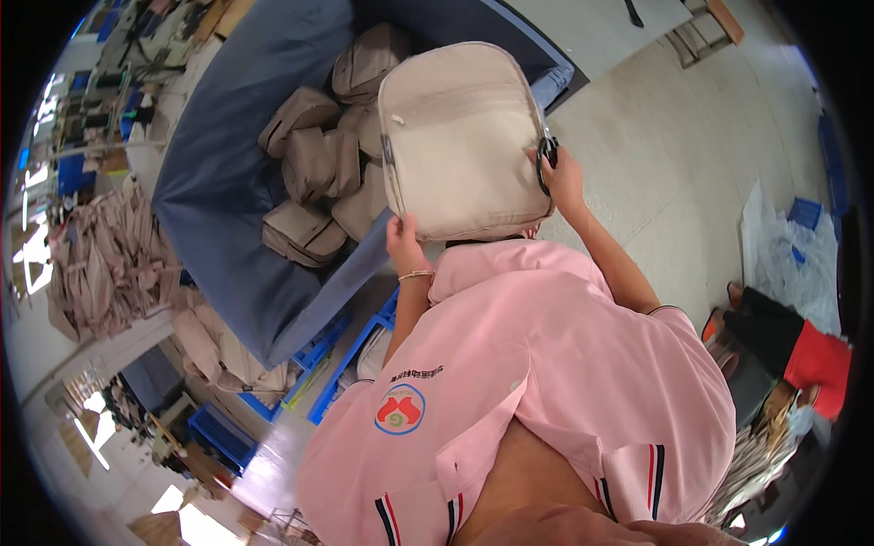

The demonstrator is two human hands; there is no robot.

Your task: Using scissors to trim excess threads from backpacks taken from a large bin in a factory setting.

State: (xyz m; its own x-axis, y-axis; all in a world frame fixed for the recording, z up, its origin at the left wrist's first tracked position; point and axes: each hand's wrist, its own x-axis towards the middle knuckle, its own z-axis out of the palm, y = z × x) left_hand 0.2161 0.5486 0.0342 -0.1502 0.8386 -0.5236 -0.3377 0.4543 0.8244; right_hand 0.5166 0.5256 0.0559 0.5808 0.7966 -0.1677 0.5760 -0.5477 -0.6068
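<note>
I hold a beige fabric bag up in front of me with both hands. My left hand, with a thin bracelet on its wrist, grips the bag's lower left corner. My right hand clasps the bag's right edge, and black scissor-like loops sit in its fingers. The bag hangs over the near edge of a big blue cloth-lined bin. Several similar beige bags lie piled in the bin.
Blue plastic pallets lie under the bin. A heap of pinkish-beige fabric pieces sits at the left. At the right, another person in black trousers and a red sleeve sits beside clear plastic sheets on the pale floor.
</note>
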